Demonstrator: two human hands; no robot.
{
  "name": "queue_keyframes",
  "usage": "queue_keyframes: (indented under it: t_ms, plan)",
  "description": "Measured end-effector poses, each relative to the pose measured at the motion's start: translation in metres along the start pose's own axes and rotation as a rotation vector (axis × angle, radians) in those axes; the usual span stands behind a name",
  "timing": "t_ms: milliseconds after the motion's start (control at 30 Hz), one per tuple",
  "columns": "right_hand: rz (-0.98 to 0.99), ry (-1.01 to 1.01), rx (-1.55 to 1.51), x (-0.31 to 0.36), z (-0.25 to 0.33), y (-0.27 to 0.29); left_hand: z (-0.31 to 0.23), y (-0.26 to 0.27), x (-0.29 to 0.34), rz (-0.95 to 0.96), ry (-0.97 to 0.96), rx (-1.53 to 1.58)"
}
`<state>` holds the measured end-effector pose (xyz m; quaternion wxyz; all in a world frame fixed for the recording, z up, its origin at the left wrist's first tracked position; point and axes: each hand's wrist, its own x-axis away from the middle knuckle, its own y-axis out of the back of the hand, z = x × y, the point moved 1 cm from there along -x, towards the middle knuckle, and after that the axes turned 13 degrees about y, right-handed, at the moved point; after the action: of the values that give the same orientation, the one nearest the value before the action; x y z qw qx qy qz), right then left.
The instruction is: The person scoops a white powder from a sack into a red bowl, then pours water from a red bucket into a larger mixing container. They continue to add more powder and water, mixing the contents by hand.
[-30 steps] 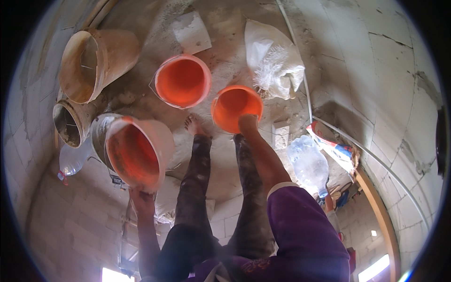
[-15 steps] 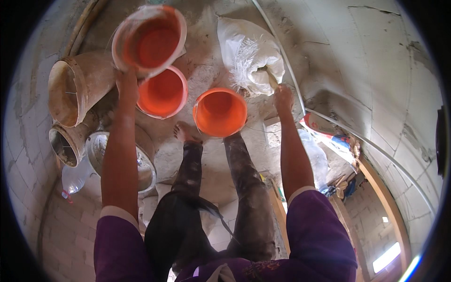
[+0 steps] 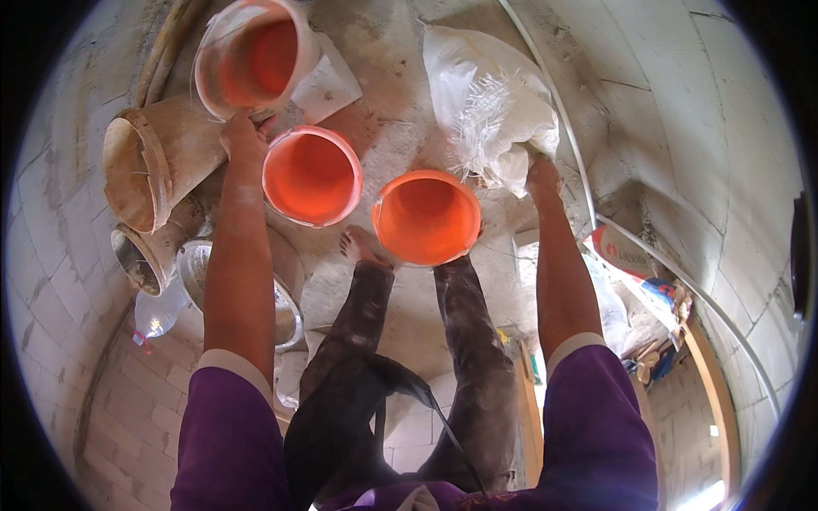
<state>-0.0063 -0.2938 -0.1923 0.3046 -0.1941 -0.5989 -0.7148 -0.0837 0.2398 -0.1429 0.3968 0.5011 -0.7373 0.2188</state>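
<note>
A wide beige tube is lying just left of the left hand's fingers, with a smaller tube and a clear plastic bottle sitting nearer the person. Those fingers are holding the near edge of a pale bucket, its orange inside facing up; how tightly they are pressing, I cannot tell. A white block is lying right of the pale bucket, beyond the fingers. A pink-rimmed bucket is standing just right of the left fingers, and an orange bucket is standing between the two hands — neither is being touched by fingers. A white sack is lying beyond and left of the right hand, whose fingers are holding its near edge — partly hidden among its folds. Right of these fingers, a thin white pipe is running along the wall.
</note>
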Motion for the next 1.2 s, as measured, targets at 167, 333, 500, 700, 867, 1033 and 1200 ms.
queue_keyframes:
  t_ms: [167,333,500,700,867,1033,1200]
  plan:
    - [0.150,0.186,0.078,0.008,-0.007,-0.006,-0.013,-0.005,-0.014,0.157,-0.140,0.070]
    - [-0.072,0.125,0.007,0.074,0.024,0.036,-0.050,-0.024,-0.041,0.092,-0.422,-0.084]
    - [-0.162,0.197,-0.218,0.131,0.002,0.027,-0.069,-0.013,-0.081,-0.424,-1.233,-1.553]
    - [-0.146,0.051,-0.496,0.159,-0.006,-0.005,-0.064,0.032,-0.197,0.277,-0.999,-1.003]
    - [0.012,-0.110,-0.231,0.158,0.026,0.018,-0.052,0.006,-0.070,0.106,-0.151,-0.442]
    - [-0.161,-0.028,-0.408,0.186,0.014,0.002,0.017,0.033,0.081,0.004,-0.352,-0.957]
    - [-0.036,-0.608,-0.968,0.258,0.015,0.018,0.100,0.177,0.248,0.190,-0.016,-1.311]
